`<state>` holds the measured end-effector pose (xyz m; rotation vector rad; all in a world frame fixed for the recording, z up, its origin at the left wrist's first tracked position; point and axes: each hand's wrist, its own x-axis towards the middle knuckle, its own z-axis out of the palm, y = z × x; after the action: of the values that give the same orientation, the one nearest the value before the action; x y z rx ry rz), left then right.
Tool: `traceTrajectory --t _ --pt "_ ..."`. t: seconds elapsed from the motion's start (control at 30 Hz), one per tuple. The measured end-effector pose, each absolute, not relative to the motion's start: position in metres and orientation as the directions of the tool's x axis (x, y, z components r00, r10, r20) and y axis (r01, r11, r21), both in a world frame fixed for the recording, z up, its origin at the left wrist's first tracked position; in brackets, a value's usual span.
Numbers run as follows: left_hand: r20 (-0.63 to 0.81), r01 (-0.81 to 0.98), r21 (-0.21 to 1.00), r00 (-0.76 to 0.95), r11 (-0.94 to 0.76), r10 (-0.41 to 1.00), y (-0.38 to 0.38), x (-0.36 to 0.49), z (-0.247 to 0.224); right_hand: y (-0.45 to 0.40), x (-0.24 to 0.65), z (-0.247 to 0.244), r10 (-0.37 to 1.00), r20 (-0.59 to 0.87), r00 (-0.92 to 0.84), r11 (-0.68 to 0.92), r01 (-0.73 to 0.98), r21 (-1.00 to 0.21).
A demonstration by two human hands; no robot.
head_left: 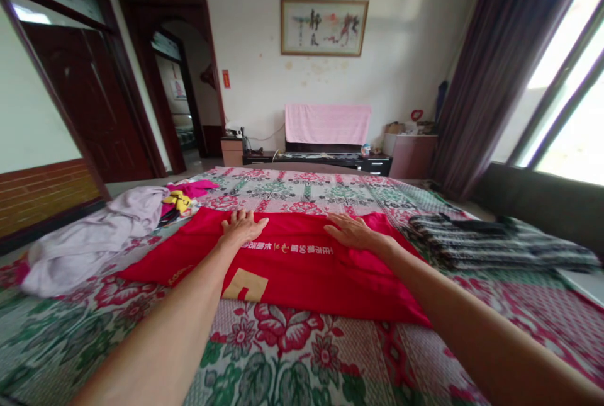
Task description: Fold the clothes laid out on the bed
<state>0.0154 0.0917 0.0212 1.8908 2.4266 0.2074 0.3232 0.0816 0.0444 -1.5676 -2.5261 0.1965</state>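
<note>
A red printed garment [292, 274], which looks like a T-shirt, lies spread and folded over on the bed in front of me. White lettering and a tan printed block show on its upper face. My left hand [243, 228] rests flat on its far left part, fingers spread. On the far right part lies my right hand [353, 231], palm down with its fingers stretched out. Both hands touch the cloth without gripping it. Some wrinkles run through the red cloth near my right forearm.
A flowered bedspread [287, 362] covers the bed. Left lies a heap of clothes with a pale grey garment [108, 230] and a yellow piece [178, 201]. To the right sits a folded black-and-white striped knit [491, 245]. Beyond the bed, a pink cloth [328, 123] drapes over a low cabinet.
</note>
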Motion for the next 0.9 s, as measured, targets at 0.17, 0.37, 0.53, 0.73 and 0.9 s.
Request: traceTrajectory --t 0.17,0.37,0.53,0.73,0.9 --pt "0.048 0.961 0.143 -0.246 0.237 0.968 0.091 0.016 0.021 0.088 0.317 0.04 0.946 -0.002 -0.324 0.317 0.927 -0.198" --pt "0.034 0.959 0.141 -0.252 0.245 0.967 0.09 0.017 0.023 0.088 0.317 0.031 0.953 0.059 -0.297 0.303 0.937 -0.175" --pt "0.029 0.959 0.153 -0.246 0.239 0.969 0.088 0.018 0.026 0.09 0.32 0.024 0.889 0.234 -0.393 0.431 0.89 -0.146" --pt "0.035 0.951 0.179 -0.263 0.253 0.964 0.086 0.021 0.033 0.096 0.325 0.018 0.831 0.234 -0.504 0.546 0.821 -0.17" --pt "0.088 0.941 0.131 -0.324 0.311 0.942 0.084 -0.002 0.042 0.096 0.326 0.017 0.82 0.272 -0.504 0.557 0.812 -0.172"
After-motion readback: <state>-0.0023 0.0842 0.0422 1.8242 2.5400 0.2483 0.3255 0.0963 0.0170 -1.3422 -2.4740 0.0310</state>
